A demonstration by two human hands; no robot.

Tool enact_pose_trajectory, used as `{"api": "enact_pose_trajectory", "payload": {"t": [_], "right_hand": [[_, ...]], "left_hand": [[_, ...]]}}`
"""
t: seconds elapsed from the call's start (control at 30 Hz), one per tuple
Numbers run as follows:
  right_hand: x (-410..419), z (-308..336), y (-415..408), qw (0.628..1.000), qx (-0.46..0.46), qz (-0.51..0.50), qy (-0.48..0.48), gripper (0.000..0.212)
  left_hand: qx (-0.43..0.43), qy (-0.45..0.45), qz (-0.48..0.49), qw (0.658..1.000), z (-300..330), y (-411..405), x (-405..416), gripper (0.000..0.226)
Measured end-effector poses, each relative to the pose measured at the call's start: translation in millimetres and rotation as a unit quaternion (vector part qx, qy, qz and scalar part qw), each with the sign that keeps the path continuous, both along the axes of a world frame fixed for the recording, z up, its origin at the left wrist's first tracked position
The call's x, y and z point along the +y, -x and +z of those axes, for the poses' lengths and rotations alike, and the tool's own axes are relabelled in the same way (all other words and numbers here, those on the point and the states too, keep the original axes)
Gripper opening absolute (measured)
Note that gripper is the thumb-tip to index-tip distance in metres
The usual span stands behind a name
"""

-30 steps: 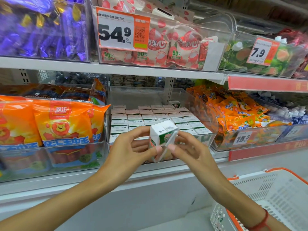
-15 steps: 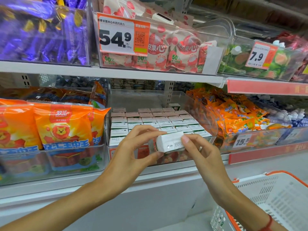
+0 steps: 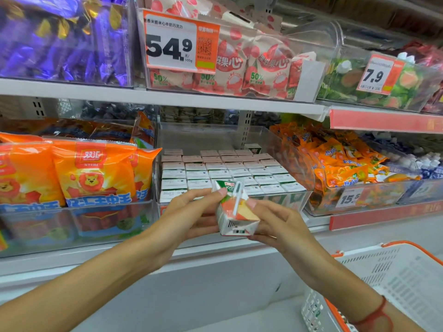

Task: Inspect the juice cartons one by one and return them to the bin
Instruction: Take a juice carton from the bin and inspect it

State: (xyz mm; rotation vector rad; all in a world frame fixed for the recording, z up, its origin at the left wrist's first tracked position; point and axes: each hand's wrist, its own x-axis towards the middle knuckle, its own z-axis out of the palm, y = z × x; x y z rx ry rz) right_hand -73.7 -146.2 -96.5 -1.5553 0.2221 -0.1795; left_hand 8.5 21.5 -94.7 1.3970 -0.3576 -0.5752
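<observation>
We hold one juice carton (image 3: 236, 209) between both hands, just in front of the clear bin (image 3: 297, 164) of cartons: left hand (image 3: 191, 212) pinches its upper corner, right hand (image 3: 275, 224) cups its lower right side.

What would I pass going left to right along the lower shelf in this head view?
Orange lion snack bags → clear bin of juice cartons → orange packets → 15.5 price tag → blue-and-white packs.
</observation>
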Motion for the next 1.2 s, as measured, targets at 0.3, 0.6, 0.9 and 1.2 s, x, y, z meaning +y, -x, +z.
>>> {"api": "enact_pose_trajectory", "payload": {"t": [0.3, 0.6, 0.9, 1.2], "right_hand": [[-3.1, 0.4, 1.2, 0.997, 0.062, 0.036, -0.030, 0.053], [0.5, -1.0, 1.3, 0.994, -0.034, -0.056, 0.083, 0.048], [12.8, -17.2, 7.3, 0.877, -0.204, -0.101, 0.424, 0.031], [8.2, -4.2, 5.7, 0.993, -0.029, 0.058, 0.103, 0.051]], "left_hand": [[0.003, -0.060, -0.021, 0.998, -2.0, -3.2, 2.8, 0.047], [-0.104, 0.004, 0.107, 0.989, -12.4, 1.3, -6.7, 0.033], [-0.073, 0.004, 0.054, 0.996, -16.3, 8.9, -10.1, 0.034], [-0.069, 0.037, 0.030, 0.996, -5.2, 4.3, -5.7, 0.022]]}}
